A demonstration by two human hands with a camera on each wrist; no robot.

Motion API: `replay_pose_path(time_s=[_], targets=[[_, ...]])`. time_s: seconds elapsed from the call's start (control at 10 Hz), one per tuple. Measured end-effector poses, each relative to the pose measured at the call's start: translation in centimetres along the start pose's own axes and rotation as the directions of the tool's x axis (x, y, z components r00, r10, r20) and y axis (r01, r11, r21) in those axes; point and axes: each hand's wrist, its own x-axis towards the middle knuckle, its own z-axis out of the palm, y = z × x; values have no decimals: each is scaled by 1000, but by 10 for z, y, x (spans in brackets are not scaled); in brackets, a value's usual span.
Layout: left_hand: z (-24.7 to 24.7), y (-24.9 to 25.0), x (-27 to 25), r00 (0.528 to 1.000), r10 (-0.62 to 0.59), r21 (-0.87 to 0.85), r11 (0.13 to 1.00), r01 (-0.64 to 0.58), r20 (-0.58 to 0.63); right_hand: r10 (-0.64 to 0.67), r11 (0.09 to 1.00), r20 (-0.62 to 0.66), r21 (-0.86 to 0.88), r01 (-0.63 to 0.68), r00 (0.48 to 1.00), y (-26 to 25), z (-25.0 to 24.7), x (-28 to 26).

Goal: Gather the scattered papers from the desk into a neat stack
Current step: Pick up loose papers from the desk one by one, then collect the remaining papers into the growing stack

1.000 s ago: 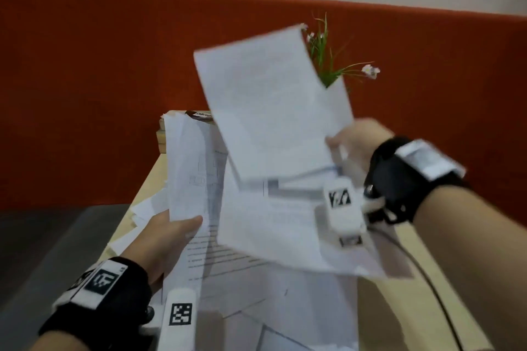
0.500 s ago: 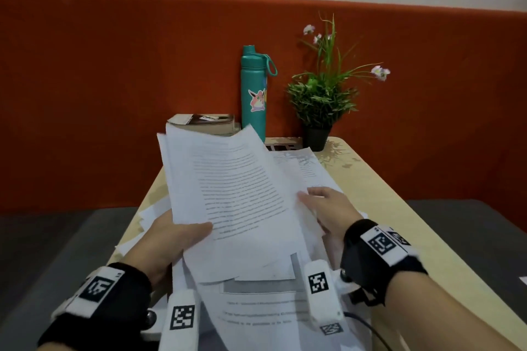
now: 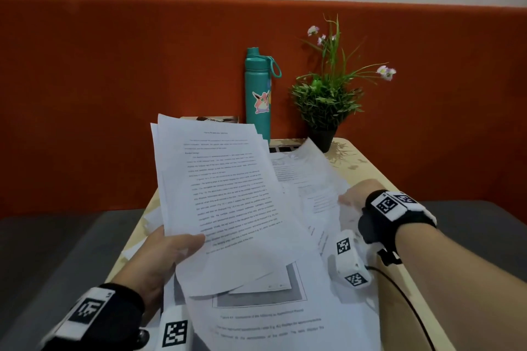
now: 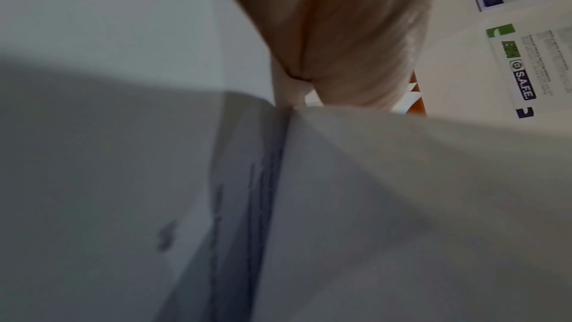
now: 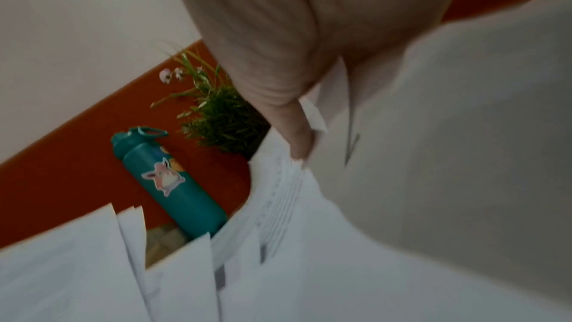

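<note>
- From my head I see the whole tabletop (image 3: 368,171). The water bottle (image 3: 258,94) and the potted plant (image 3: 325,102) stand at the far end by the red wall.
- My left hand (image 3: 159,262) holds a bunch of papers (image 3: 225,202) up off the tabletop. My thumb lies on top of the front page and the other fingers are under it.
- The camera on my left wrist shows what my head cannot: the underside of the held papers (image 4: 402,205), very close and dim, with my fingers (image 4: 349,40) against them. A printed sheet with green and blue marks (image 4: 520,63) lies past them.
- My right hand (image 3: 356,195) is low on the right side, resting on loose papers (image 3: 310,179) that lie on the tabletop.
- From my head I cannot tell how those right fingers sit. The right wrist camera shows more: my thumb (image 5: 298,136) presses on the edge of some sheets (image 5: 288,192) and a page is caught against my hand.
- More papers lie flat under both hands, close to me.
</note>
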Motion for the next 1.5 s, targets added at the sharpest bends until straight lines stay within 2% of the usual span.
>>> replay_pose_path(time_s=[0.1, 0.2, 0.3, 0.4, 0.5, 0.6, 0.7, 0.8, 0.9, 1.0, 1.2, 1.3, 1.4, 1.5], targets=[[0, 0, 0, 1000, -14, -8, 1000, 14, 1, -46, 999, -40, -27, 45, 998, 6, 1, 16], [2, 0, -1, 1000, -14, -4, 1000, 14, 0, -144, 888, 89, -428, 168, 986, 10, -2, 23], [2, 0, -1, 1000, -6, -6, 1000, 6, -4, -152, 987, -94, -57, 147, 984, 8, -16, 28], [3, 0, -1, 1000, -2, -4, 1000, 2, -9, -97, 911, -116, 389, 135, 989, 10, -26, 31], [5, 1, -2, 1000, 2, 1, 1000, -2, -8, -23, 969, 261, 242, -43, 965, 16, -21, 19], [5, 1, -4, 1000, 2, 3, 1000, -2, -10, 2, 976, 273, 211, -62, 962, 23, -18, 16], [3, 0, -4, 1000, 2, -6, 1000, -2, -7, -44, 919, 13, 393, 35, 999, 27, -22, 18], [3, 0, -2, 1000, 20, -3, 1000, -20, -5, -53, 801, -192, 578, 156, 980, 23, -28, 11], [4, 1, -1, 999, 33, -24, 999, -33, -6, -95, 605, -250, 754, 256, 963, 11, -38, -7], [9, 3, 1, 999, 38, -52, 998, -37, 6, -56, 368, -314, 876, 311, 948, -2, -49, -30], [25, 9, -2, 999, 34, -43, 999, -33, 12, 13, 143, -506, 854, 500, 862, -21, -81, -68], [32, 10, -3, 1000, 23, -50, 999, -23, 1, 2, 65, -500, 864, 499, 866, -27, -87, -86], [39, 13, -5, 1000, 19, -46, 999, -19, 3, -8, 127, -359, 926, 357, 933, -18, -60, -91], [43, 18, -9, 1000, 11, -77, 997, -11, 6, -23, 357, -203, 913, 198, 979, 0, -11, -89]])
